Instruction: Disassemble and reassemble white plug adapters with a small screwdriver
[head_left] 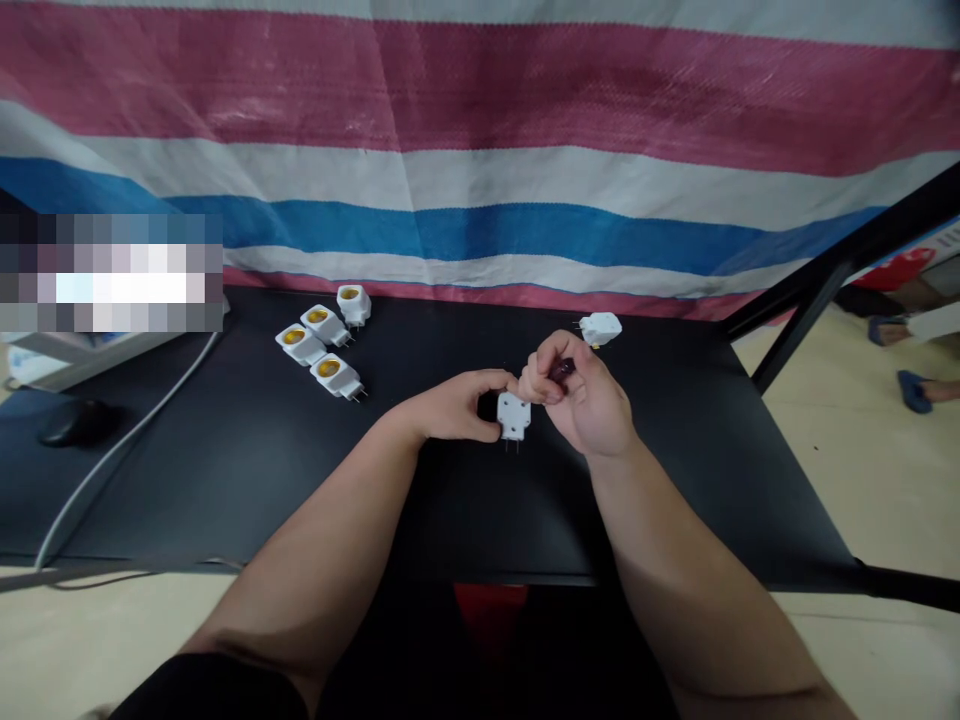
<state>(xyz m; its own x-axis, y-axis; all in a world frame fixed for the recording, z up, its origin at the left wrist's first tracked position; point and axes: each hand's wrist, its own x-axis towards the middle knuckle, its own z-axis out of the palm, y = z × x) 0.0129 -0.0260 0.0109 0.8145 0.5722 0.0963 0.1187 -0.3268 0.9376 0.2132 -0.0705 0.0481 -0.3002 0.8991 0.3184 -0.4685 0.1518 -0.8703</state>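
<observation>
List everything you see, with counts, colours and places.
Table: 1, black, centre
Striped sheet: 1, red, white and blue, behind
Yellow-centred plugs: 4, white, left
Central plug: 1, white, in left hand
Far plug: 1, white, right
Small object: 1, dark, in right hand
Mouse: 1, black, left
Cable: 1, grey, left
Pixelated item: 1, partly white, far left
Frame bars: at least 3, black, right
Floor: 1, beige, both sides
Footwear: 2, blue, right
Red patch: 1, red, bottom centre
Sleeve: 1, black, bottom left
Forearms: 2, bare, bottom
Left hand: 1, bare, centre
Right hand: 1, bare, right of centre
</observation>
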